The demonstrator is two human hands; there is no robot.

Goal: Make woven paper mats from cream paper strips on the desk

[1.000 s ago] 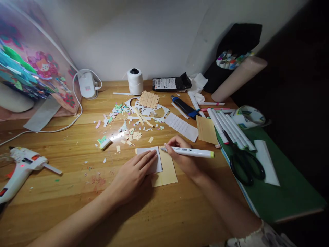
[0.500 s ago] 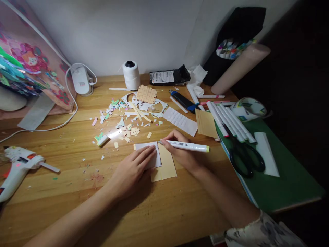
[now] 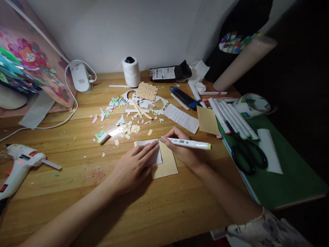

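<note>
My left hand (image 3: 132, 164) lies flat with its fingers stretched over a white paper piece (image 3: 155, 158), which rests on top of a larger cream sheet (image 3: 168, 163). Close to the white piece's upper right corner, my right hand (image 3: 180, 145) pinches a white marker (image 3: 194, 144). The marker's tip points left at the edge between white and cream, and its yellow-green end points right. Whether the tip touches the paper is too small to tell.
Paper scraps (image 3: 133, 128) lie beyond the hands, near a woven square (image 3: 147, 91) and a thread spool (image 3: 131, 72). A glue gun (image 3: 22, 161) is at left. Markers (image 3: 238, 120), scissors (image 3: 248, 156) and a tape roll (image 3: 253, 104) sit at right on a green board (image 3: 295, 178).
The view has shifted slightly. Both hands, the marker and the papers keep nearly the same arrangement; my left fingertips are slightly nearer the marker tip.
</note>
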